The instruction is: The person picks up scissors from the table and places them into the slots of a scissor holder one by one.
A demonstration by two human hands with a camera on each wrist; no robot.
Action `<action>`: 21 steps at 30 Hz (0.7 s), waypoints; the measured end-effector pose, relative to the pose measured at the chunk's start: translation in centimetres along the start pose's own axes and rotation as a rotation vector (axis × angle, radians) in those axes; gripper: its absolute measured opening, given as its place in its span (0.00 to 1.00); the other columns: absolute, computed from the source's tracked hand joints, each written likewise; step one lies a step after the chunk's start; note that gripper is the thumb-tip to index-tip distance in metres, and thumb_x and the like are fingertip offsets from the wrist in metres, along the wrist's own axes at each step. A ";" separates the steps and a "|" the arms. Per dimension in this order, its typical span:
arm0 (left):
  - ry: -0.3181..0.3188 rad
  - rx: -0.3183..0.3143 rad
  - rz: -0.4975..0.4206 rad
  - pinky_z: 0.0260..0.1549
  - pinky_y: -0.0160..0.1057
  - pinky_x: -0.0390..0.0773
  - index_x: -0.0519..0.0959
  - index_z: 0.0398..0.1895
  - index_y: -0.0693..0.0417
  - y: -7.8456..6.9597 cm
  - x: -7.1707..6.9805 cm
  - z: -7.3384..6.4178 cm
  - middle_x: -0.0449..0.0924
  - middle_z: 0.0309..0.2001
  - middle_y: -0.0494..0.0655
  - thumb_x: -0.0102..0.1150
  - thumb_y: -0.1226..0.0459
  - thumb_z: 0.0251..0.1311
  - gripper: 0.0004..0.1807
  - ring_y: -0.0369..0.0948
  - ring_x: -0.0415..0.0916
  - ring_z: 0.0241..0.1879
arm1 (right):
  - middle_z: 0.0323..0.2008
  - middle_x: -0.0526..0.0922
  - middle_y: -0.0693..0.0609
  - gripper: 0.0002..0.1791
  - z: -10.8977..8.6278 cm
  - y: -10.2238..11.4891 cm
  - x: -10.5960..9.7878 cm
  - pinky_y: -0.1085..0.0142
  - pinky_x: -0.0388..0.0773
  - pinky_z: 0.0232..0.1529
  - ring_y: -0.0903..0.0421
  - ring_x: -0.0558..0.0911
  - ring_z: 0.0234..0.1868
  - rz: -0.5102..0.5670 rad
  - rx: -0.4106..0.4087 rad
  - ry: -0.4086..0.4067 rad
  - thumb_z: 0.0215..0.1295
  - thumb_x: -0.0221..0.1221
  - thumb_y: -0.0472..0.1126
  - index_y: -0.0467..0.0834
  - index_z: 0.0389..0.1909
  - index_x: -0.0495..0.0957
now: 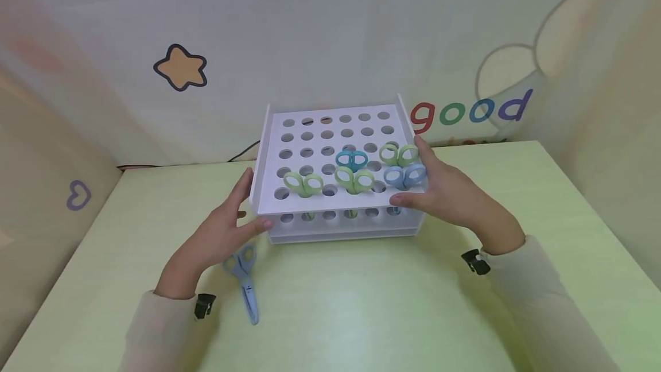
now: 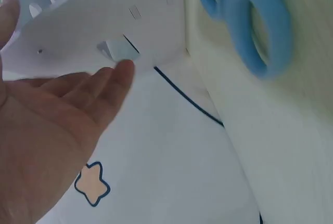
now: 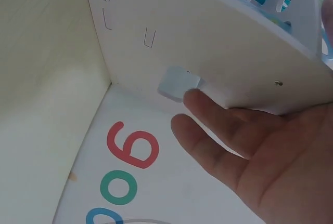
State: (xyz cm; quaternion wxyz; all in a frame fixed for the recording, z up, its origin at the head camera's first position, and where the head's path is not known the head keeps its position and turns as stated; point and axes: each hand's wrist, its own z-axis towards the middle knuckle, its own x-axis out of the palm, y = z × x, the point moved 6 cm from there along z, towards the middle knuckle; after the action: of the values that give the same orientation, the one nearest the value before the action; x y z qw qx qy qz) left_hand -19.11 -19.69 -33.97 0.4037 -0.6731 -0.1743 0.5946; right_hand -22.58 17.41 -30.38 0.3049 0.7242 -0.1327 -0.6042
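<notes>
A white two-tier rack (image 1: 310, 206) with rows of round holes stands at the table's back. Several scissors hang in it, handles up: green scissors (image 1: 353, 180) in the front row, teal scissors (image 1: 352, 159) behind, blue scissors (image 1: 404, 177) at the front right. My left hand (image 1: 219, 234) is at the rack's left side, thumb by its front corner, fingers extended along the side panel (image 2: 151, 21). On the right, my right hand (image 1: 446, 191) has its thumb at the top board's front edge and its extended fingers against the side panel (image 3: 229, 57). Neither hand's fingers curl round the rack.
Blue-grey scissors (image 1: 245, 283) lie on the pale green table (image 1: 351, 309), just below my left hand. A printed cloth wall (image 1: 310, 33) rises behind the rack. A dark cord (image 1: 244, 151) runs along the table's back edge.
</notes>
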 end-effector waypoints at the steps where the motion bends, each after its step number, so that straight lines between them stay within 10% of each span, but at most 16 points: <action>1: 0.018 -0.029 0.039 0.67 0.61 0.58 0.37 0.83 0.38 0.4 -0.1 -0.4 0.44 0.81 0.48 0.62 0.45 0.67 0.53 0.54 0.49 0.76 | 0.78 0.52 0.39 0.74 0.0 0.1 0.0 0.37 0.61 0.66 0.37 0.62 0.71 -0.008 -0.003 -0.002 0.48 0.67 0.76 0.55 0.81 0.27; 5: 0.118 -0.129 0.174 0.69 0.64 0.50 0.52 0.81 0.57 1.7 -0.4 -2.1 0.44 0.80 0.58 0.62 0.47 0.68 0.47 0.61 0.43 0.76 | 0.81 0.41 0.45 0.73 0.1 0.5 -0.2 0.38 0.56 0.69 0.40 0.55 0.75 -0.047 -0.024 -0.009 0.49 0.66 0.75 0.55 0.81 0.25; 9: 0.212 -0.222 0.292 0.65 0.64 0.60 0.62 0.73 0.70 2.8 -0.1 -3.1 0.63 0.70 0.70 0.66 0.54 0.65 0.41 0.64 0.59 0.70 | 0.80 0.27 0.54 0.73 0.1 0.5 -0.3 0.40 0.52 0.71 0.43 0.45 0.79 -0.103 -0.041 -0.013 0.52 0.64 0.75 0.52 0.80 0.24; 14: 0.229 -0.301 0.409 0.48 0.57 0.76 0.74 0.61 0.68 3.7 -0.3 -3.4 0.79 0.49 0.63 0.69 0.61 0.60 0.29 0.56 0.77 0.48 | 0.80 0.26 0.57 0.72 -0.1 0.4 -0.4 0.41 0.51 0.72 0.45 0.43 0.79 -0.119 -0.048 -0.022 0.53 0.64 0.75 0.51 0.80 0.24; 21: 0.172 -0.299 0.384 0.36 0.48 0.76 0.77 0.45 0.64 4.8 -0.3 -2.9 0.79 0.35 0.49 0.65 0.68 0.62 0.11 0.45 0.74 0.33 | 0.81 0.31 0.53 0.72 -0.1 0.3 -0.3 0.41 0.53 0.71 0.43 0.49 0.78 -0.085 -0.033 -0.012 0.53 0.64 0.74 0.54 0.79 0.22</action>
State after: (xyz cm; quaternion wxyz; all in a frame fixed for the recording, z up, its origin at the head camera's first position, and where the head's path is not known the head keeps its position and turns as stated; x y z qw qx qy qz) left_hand -17.66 -23.88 -37.47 0.1928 -0.7941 -0.0946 0.5686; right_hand -22.48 17.38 -29.92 0.2900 0.7203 -0.0937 -0.6231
